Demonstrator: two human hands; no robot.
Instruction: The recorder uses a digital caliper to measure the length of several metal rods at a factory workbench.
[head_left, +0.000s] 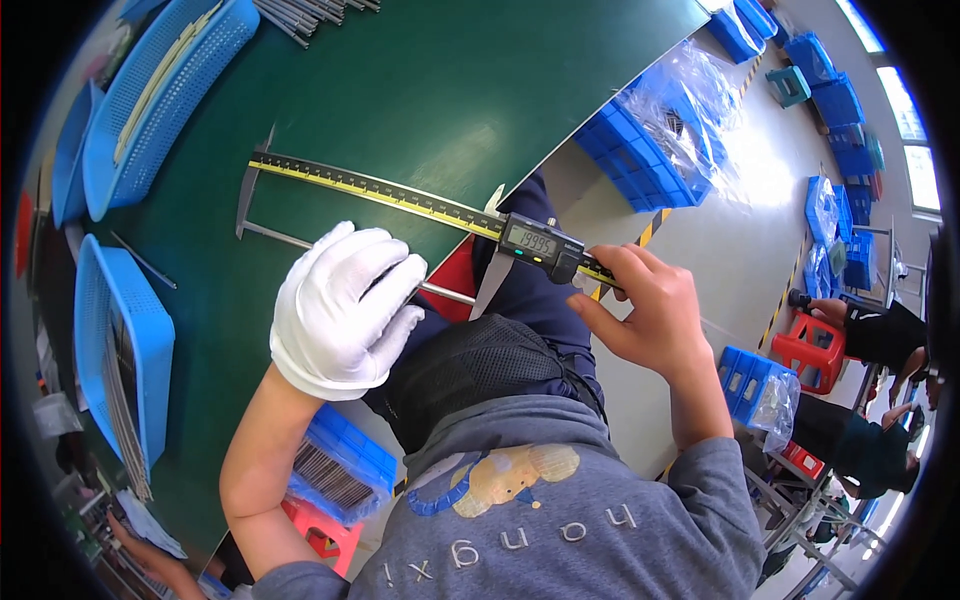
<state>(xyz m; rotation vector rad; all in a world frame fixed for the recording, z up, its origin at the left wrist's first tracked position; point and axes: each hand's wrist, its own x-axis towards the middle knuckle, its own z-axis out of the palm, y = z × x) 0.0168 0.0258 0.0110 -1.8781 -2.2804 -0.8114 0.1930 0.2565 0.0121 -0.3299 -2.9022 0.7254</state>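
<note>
A long digital caliper [385, 189] with a black and yellow scale stretches across the edge of the green table. Between its jaws lies a thin metal rod [449, 293], one end by the far-left jaw, the other by the sliding jaw [492, 283]. My left hand [345, 312], in a white glove, is closed around the middle of the rod, which the fingers partly hide. My bare right hand [655, 310] grips the caliper at the right end of its beam, beside the display housing [540, 245], with the thumb below and the fingers above.
Blue baskets [165, 350] holding thin strips or rods stand along the table's left side. More metal rods [305, 15] lie at the far edge; a single rod [145, 262] lies near the baskets. Blue crates [640, 150] with plastic bags sit on the floor. Other people are at right.
</note>
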